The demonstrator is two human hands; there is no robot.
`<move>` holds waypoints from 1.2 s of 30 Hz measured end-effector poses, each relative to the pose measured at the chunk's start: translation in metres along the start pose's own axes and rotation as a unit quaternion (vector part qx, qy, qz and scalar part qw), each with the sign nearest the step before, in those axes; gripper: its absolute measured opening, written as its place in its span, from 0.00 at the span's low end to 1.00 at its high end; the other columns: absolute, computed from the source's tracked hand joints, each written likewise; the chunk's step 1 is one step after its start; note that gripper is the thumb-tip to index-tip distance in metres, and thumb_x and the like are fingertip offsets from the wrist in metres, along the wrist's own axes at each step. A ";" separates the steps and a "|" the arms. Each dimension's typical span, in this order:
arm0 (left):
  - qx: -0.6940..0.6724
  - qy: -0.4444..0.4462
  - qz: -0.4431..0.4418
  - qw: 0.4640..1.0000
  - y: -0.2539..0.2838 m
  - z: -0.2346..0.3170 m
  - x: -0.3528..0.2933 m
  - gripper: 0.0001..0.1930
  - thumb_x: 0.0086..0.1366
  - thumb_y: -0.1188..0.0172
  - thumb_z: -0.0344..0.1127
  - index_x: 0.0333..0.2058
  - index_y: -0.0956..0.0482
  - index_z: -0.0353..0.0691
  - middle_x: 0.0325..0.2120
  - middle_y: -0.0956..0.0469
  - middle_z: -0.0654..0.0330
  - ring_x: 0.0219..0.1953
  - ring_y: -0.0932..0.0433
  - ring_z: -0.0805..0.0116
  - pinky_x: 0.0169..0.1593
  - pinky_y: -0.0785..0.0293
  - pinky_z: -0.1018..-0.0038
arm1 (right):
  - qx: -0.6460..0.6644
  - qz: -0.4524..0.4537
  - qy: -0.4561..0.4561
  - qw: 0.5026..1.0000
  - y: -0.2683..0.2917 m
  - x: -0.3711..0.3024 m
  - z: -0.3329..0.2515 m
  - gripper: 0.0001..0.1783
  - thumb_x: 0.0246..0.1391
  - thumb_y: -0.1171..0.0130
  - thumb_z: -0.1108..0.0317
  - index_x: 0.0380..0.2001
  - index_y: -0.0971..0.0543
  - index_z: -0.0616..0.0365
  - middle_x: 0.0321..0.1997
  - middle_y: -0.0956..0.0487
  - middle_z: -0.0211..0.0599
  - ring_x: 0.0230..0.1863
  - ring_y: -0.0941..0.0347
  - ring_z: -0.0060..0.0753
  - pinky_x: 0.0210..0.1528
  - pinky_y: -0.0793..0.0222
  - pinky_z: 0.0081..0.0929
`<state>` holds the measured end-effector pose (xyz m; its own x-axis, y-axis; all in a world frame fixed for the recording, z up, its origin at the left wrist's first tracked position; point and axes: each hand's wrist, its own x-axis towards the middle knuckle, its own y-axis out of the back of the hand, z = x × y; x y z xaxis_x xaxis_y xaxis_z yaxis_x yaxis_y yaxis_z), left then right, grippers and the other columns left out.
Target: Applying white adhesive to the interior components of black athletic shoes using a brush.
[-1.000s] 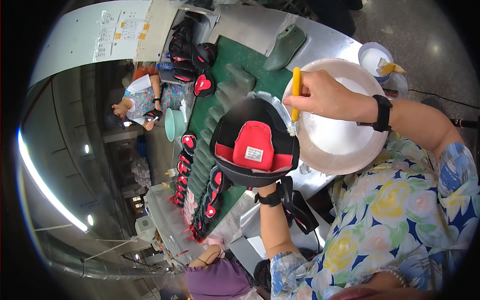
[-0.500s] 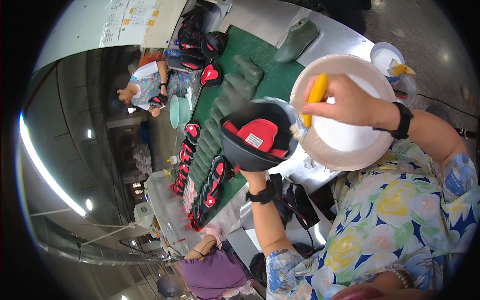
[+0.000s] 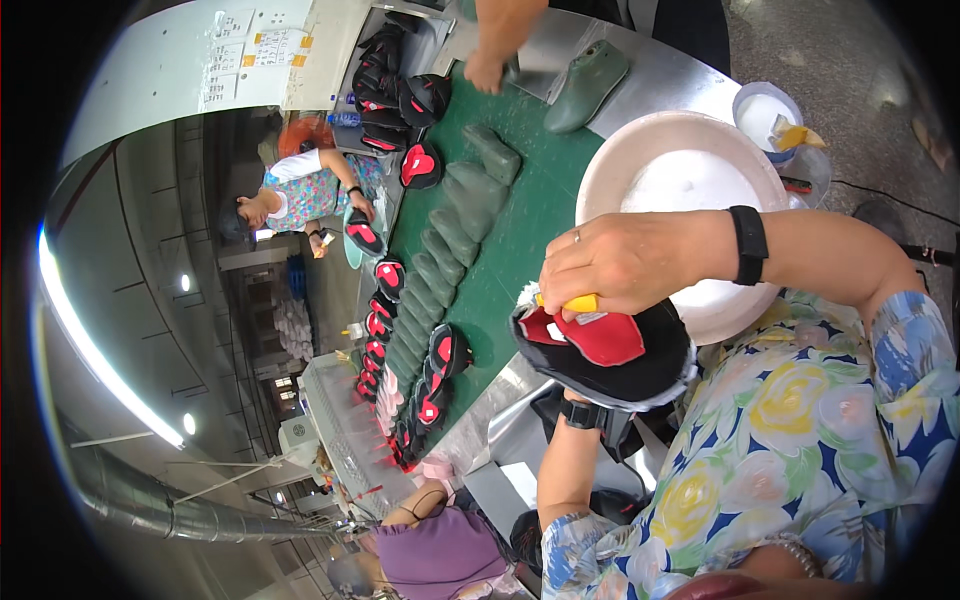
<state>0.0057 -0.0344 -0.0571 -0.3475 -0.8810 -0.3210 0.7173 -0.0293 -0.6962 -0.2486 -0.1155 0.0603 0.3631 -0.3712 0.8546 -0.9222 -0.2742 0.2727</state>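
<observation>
My right hand (image 3: 628, 262) is closed around a yellow-handled brush (image 3: 576, 303), its whitish bristles against the rim of a black shoe upper. The shoe upper (image 3: 655, 345) has a red tongue inside and white, wet-looking stuff along its lower edge. My left hand (image 3: 573, 394) holds it up from below; most of that hand is hidden under it, so its fingers do not show. Just behind my right forearm stands a wide beige basin (image 3: 596, 178) with white liquid in it.
A green conveyor belt (image 3: 535, 200) carries rows of green shoe lasts (image 3: 460, 232) and black-and-red uppers (image 3: 445, 350). A larger green last (image 3: 590, 85) stands on the metal edge. Beside the basin is a small white bucket (image 3: 765, 118). A co-worker's hand (image 3: 487, 72) reaches over the belt's far end.
The upper has swung toward me and right, away from the belt. My right hand has moved down and left, bringing the brush across it. A co-worker's arm has appeared at the top.
</observation>
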 end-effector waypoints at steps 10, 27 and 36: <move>0.032 -0.025 0.002 0.999 0.004 0.024 -0.010 0.18 0.72 0.52 0.44 0.56 0.32 0.45 0.51 0.24 0.58 0.51 0.22 0.57 0.52 0.22 0.63 | -0.018 -0.056 -0.295 0.954 0.017 -0.017 0.006 0.09 0.53 0.37 0.68 0.32 0.26 0.61 0.31 0.21 0.44 0.34 0.23 0.47 0.39 0.28 0.35; 0.087 -0.074 0.013 0.993 -0.007 0.059 -0.003 0.14 0.71 0.51 0.37 0.54 0.33 0.44 0.49 0.23 0.58 0.48 0.21 0.58 0.49 0.20 0.64 | -0.017 -0.095 -0.125 0.987 0.029 -0.022 -0.003 0.09 0.52 0.36 0.70 0.33 0.26 0.59 0.32 0.23 0.40 0.37 0.24 0.47 0.40 0.29 0.38; 0.159 -0.113 0.065 0.979 -0.008 0.063 0.011 0.13 0.71 0.51 0.33 0.52 0.33 0.44 0.48 0.23 0.58 0.47 0.20 0.58 0.47 0.19 0.64 | -0.088 0.006 -0.158 0.983 0.018 -0.012 0.007 0.12 0.53 0.36 0.67 0.30 0.29 0.60 0.27 0.25 0.42 0.29 0.25 0.48 0.33 0.31 0.38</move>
<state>0.0343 -0.0734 -0.0151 -0.1235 -0.9678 -0.2191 0.9106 -0.0228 -0.4126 -0.2689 -0.1226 0.0515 0.3498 -0.6388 0.6852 -0.9253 -0.1213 0.3593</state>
